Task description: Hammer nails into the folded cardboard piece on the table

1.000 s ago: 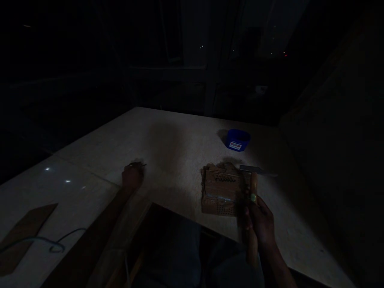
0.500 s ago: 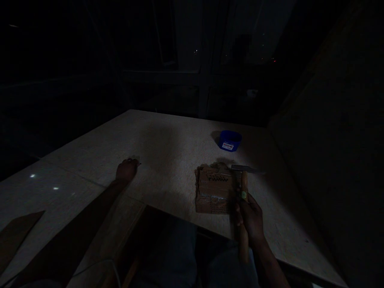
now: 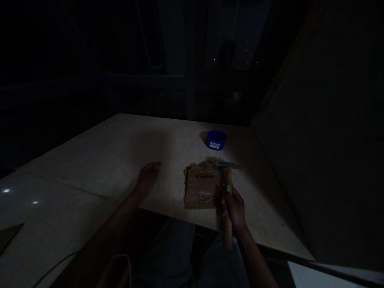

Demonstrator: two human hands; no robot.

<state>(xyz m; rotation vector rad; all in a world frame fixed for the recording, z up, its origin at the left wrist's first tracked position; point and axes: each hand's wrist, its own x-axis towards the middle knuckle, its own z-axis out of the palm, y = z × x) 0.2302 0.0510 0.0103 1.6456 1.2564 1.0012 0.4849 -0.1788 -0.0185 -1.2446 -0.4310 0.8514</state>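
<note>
My right hand (image 3: 235, 208) is closed around the wooden handle of a hammer (image 3: 229, 224), its metal head pointing away from me. The hammer lies over the right side of a worn cardboard piece (image 3: 199, 186). A row of short dark nail-like marks (image 3: 204, 175) runs across the cardboard's upper part, and small holes dot its front part. Left of the cardboard, apart from it, my left hand (image 3: 147, 175) hovers over the table with thumb and fingertips pinched together. Whatever they pinch is too small and dark to make out.
Behind the cardboard stands a blue plastic tub (image 3: 216, 141) with a white label. A dark wall panel (image 3: 315, 160) rises along the right of the pale table (image 3: 177, 140). A brown flat piece (image 3: 10, 236) lies at the left edge, and a cable (image 3: 57, 266) runs near my left arm.
My left hand has moved right, toward the cardboard, with its fingers reaching forward. The view has shifted to the right. My right hand still grips the hammer over the cardboard's right side.
</note>
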